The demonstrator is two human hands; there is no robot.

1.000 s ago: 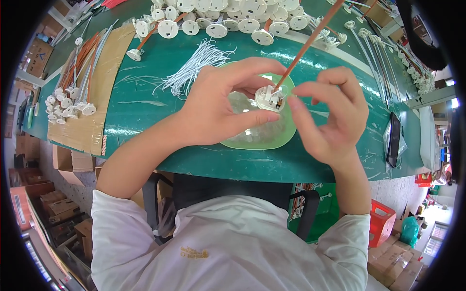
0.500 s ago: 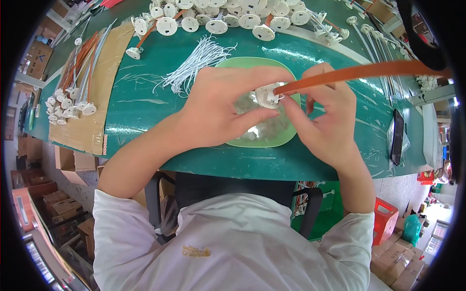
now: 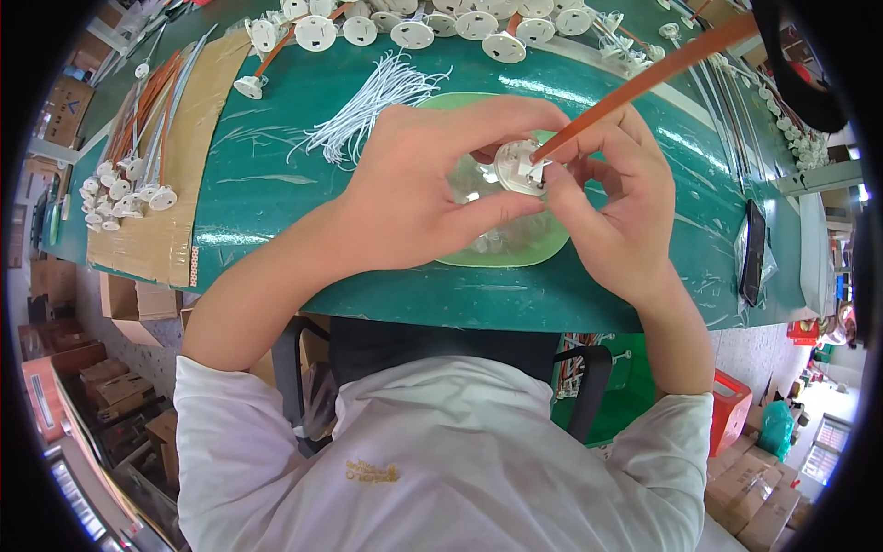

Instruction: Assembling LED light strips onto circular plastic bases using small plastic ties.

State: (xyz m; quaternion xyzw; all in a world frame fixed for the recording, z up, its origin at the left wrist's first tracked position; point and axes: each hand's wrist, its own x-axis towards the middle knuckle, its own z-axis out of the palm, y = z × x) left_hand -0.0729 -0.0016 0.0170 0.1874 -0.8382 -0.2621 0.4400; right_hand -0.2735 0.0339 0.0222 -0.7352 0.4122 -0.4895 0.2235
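Between the thumb and fingers of my left hand point(image 3: 409, 189) sits a white round disc-shaped fitting point(image 3: 511, 169), tilted, with small tabs on its face. A long flat orange strip point(image 3: 644, 89) rises from that face toward the upper right. My right hand point(image 3: 625, 216) is closed at the disc's right side, its thumb pressed by the strip's base; something tiny and white shows there, partly hidden by the fingers. Beneath both hands lies a light green bowl point(image 3: 515, 258) with clear, shiny small pieces in it.
Thin white cords point(image 3: 372, 109) lie bundled behind my left hand. Many white disc fittings point(image 3: 411, 34) crowd the table's far side. Cardboard point(image 3: 213, 120) on the left bears more fittings with orange and grey strips. A dark phone-like object point(image 3: 752, 253) rests at the right edge.
The orange strip has swung upward at its far end. The disc has shifted slightly right and tilted, both hands staying on the assembly. The view has shifted a little.
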